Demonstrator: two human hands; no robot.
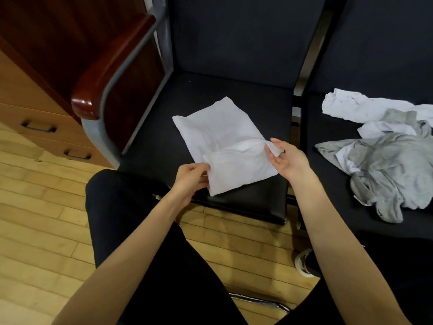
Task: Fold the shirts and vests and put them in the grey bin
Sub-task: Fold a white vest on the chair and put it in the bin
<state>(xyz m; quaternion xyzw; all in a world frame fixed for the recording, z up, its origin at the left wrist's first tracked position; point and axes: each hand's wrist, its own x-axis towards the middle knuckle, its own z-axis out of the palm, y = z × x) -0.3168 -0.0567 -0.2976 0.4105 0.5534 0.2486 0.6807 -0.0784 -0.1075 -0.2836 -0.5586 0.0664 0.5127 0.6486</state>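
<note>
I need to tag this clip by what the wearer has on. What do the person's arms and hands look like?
Both forearms are bare to the frame's edge, with no sleeves in view. The left hand and right hand wear no gloves; no watch or bracelet shows at either wrist. Rings cannot be made out.

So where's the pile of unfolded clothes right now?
In the head view, the pile of unfolded clothes lies at the right edge on the right-hand chair seat, beside the seat holding the white garment being folded.

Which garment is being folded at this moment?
The white garment flat on the left chair seat, pinched by both hands; the white and grey ones lie crumpled, untouched, on the right seat.
</note>
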